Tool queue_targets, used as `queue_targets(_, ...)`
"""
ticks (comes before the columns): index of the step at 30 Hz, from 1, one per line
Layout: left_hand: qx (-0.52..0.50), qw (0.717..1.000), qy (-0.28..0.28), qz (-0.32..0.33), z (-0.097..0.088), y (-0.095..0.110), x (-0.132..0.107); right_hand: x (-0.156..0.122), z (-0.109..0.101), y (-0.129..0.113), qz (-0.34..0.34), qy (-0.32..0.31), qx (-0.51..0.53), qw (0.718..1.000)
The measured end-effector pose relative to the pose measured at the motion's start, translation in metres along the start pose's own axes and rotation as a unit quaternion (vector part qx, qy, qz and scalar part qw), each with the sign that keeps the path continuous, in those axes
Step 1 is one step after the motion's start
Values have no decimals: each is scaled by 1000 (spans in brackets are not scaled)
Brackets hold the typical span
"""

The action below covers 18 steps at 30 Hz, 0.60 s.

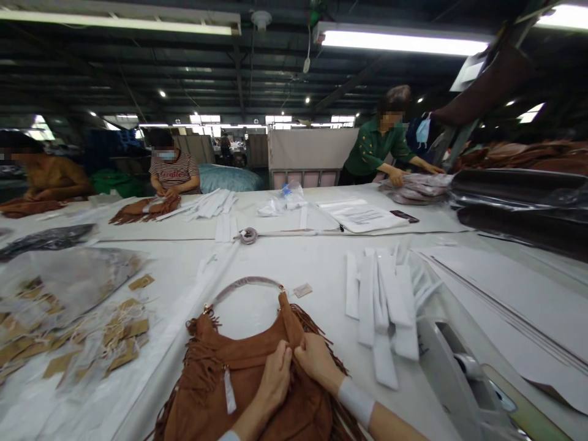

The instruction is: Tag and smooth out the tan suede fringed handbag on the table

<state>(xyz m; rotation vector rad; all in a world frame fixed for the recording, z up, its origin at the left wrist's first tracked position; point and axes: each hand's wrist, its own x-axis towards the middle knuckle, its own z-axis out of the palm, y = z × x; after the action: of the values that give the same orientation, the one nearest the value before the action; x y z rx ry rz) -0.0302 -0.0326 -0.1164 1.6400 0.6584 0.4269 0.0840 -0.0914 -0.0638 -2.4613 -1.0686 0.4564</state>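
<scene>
A brown fringed handbag lies on the white table in front of me, its wrapped handle arched away from me. My left hand pinches the front of the bag near its upper right side. Right beside it, my right hand is closed on the bag's right edge, close to the fringe. What lies between the fingertips is partly hidden. A zipper pull in a white wrap hangs on the bag's front. Beyond the bag's right side is a small flat packet.
White foam strips lie to the right, beside a grey tape dispenser and a phone. Brown tags spread at left. Across the table, a person in green handles wrapped goods; a person in stripes handles another brown bag.
</scene>
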Motion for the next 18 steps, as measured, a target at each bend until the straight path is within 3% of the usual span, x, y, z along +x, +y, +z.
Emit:
queue_targets(3,15,1000,0,23,3,-1,-1,3,-4,5,5,-10,21,1000)
queue_targets(8,29,999,8,37,2,-8,6,-4,-15,14,0,-138,68,988)
queue_targets(13,24,999,-19,36,5,-16,15,-13,-33,26,-21,-230,82,970)
queue_targets(16,36,997,-43,61,6,-11,16,-18,-32,24,-31,-261,84,961)
queue_targets(18,67,991,-58,101,-5,-3,15,-16,-16,11,-63,-223,78,970)
